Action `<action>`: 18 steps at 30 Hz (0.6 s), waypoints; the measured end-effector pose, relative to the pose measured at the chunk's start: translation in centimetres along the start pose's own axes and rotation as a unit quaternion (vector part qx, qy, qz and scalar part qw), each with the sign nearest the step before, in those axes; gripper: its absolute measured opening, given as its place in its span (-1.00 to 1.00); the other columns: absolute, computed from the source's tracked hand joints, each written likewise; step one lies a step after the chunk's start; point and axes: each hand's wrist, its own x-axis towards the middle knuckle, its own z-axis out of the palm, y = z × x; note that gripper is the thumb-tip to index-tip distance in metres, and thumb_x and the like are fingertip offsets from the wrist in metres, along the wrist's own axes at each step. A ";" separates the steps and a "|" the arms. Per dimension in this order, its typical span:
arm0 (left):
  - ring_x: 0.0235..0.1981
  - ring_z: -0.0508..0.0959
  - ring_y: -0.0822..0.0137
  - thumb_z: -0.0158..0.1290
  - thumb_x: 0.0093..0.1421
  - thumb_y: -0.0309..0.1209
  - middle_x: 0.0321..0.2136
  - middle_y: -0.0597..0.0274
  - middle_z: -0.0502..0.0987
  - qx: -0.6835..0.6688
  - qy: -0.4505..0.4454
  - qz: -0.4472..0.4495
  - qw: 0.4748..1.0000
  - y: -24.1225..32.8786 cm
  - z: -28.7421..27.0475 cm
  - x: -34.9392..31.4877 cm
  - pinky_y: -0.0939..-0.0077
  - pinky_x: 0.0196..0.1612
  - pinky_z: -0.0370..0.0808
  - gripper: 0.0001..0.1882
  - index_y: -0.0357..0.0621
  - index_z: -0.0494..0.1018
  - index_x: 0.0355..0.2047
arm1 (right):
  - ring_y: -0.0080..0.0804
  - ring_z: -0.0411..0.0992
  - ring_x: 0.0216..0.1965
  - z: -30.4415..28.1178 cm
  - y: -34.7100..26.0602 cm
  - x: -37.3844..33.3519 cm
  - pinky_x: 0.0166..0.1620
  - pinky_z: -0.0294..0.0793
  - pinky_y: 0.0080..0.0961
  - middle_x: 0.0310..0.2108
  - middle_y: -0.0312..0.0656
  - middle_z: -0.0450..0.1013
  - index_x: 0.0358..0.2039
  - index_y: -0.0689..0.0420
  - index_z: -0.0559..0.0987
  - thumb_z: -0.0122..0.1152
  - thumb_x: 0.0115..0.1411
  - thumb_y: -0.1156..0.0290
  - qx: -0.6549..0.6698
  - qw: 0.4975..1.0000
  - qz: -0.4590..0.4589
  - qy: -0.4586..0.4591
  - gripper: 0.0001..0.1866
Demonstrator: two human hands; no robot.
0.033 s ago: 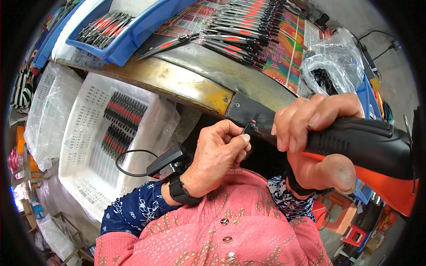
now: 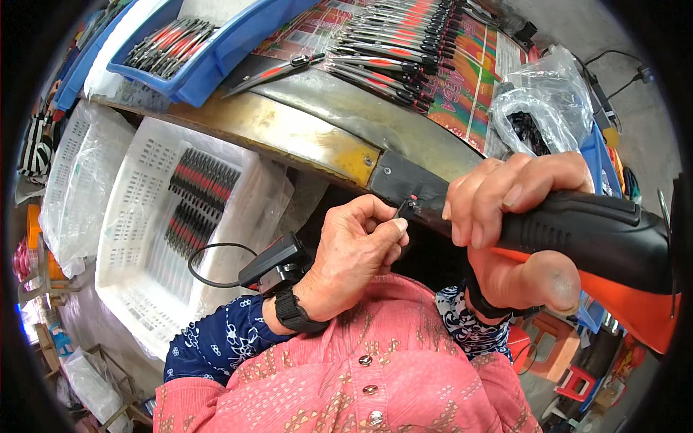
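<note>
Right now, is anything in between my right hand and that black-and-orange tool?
Nothing visible: the right hand wraps directly around the black-and-orange tool, with bare skin over its black part.

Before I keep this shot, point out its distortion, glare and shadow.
Head view: black corners and a bowed metal table edge, fisheye-style; head view: glare on that edge and on the plastic bag; head view: deep shadow beside the left hand, whose pinched dark piece is too small to identify.

The power tool is matt plastic, the bench edge scuffed, apparently metal
</note>
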 end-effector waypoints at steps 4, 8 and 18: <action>-0.64 0.35 0.57 0.04 0.16 -0.52 -0.57 0.30 0.46 -0.001 0.004 -0.004 1.000 0.0 0.1 0.0 0.73 -0.61 0.27 -0.93 -0.25 0.37 -0.38 | -0.49 0.31 -0.65 0.0 0.0 0.1 -0.48 0.36 -0.50 -0.63 -0.31 0.29 -0.29 0.14 0.26 0.20 -0.14 -0.34 -0.006 1.000 0.003 0.007 -0.23; -0.65 0.34 0.57 0.03 0.16 -0.53 -0.57 0.29 0.46 -0.011 0.004 0.003 1.000 -0.1 0.2 0.1 0.73 -0.61 0.26 -0.93 -0.25 0.36 -0.39 | -0.49 0.31 -0.66 0.0 0.0 0.1 -0.48 0.35 -0.50 -0.63 -0.31 0.29 -0.29 0.15 0.26 0.20 -0.15 -0.34 -0.009 1.000 0.006 0.011 -0.23; -0.65 0.34 0.57 0.03 0.16 -0.53 -0.56 0.27 0.47 -0.015 0.006 -0.012 1.000 0.0 0.1 0.0 0.71 -0.60 0.27 -0.94 -0.25 0.37 -0.38 | -0.50 0.30 -0.66 0.5 -0.1 0.1 -0.50 0.35 -0.51 -0.64 -0.31 0.28 -0.30 0.15 0.26 0.20 -0.15 -0.34 -0.020 0.999 0.015 0.021 -0.23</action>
